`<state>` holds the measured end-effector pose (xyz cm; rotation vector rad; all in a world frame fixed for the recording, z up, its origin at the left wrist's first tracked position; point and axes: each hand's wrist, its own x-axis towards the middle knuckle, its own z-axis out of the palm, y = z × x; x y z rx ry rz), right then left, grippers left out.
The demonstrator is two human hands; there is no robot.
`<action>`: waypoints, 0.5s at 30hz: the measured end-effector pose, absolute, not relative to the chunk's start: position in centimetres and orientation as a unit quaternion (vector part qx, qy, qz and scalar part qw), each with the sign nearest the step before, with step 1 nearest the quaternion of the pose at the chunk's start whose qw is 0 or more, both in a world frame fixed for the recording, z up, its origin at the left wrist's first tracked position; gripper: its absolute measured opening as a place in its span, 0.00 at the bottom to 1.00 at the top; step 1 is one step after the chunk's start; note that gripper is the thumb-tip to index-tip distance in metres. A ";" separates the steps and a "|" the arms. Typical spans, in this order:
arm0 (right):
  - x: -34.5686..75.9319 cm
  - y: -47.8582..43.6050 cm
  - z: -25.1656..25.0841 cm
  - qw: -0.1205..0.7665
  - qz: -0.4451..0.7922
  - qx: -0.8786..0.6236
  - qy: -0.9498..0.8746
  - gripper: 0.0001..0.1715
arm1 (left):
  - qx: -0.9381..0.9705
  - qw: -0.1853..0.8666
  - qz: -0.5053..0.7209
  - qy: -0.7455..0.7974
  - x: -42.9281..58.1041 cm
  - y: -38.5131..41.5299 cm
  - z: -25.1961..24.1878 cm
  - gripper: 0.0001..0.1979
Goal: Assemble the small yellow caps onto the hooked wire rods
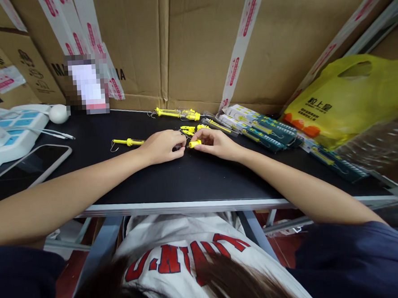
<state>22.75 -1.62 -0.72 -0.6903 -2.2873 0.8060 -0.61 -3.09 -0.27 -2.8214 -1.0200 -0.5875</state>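
My left hand (pixel 165 146) is closed, palm down, around the body of a spring scale (pixel 129 142). Its yellow end and metal hook stick out to the left, while the middle is hidden under my fingers. Facing it, my right hand (pixel 219 144) pinches a small yellow plastic end piece (pixel 195 144) between thumb and fingers. A small gap separates the two hands. Just behind them lie several loose yellow parts (pixel 188 130), partly covered by my right fingers. Farther back are yellow spring scales (pixel 176 113) with hooks, lying close together.
Several green-and-white packages (pixel 261 125) lie to the right, beside a yellow plastic bag (pixel 354 99). At left are a phone (pixel 31 166), a white power strip (pixel 19 133) and cables. Cardboard boxes (pixel 192 46) wall off the back of the black table (pixel 187 181).
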 end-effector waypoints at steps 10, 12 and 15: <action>22.9 -2.0 0.0 0.293 0.222 -0.276 -0.888 0.10 | -0.923 0.048 -0.190 -0.331 -0.8 -2.7 -0.7 0.08; 22.9 -2.1 0.1 0.292 0.218 -0.277 -0.889 0.09 | -0.923 0.048 -0.196 -0.328 -0.8 -2.7 -0.7 0.10; 22.8 -2.2 0.0 0.298 0.230 -0.274 -0.885 0.11 | -0.921 0.050 -0.205 -0.328 -0.5 -2.8 -0.7 0.14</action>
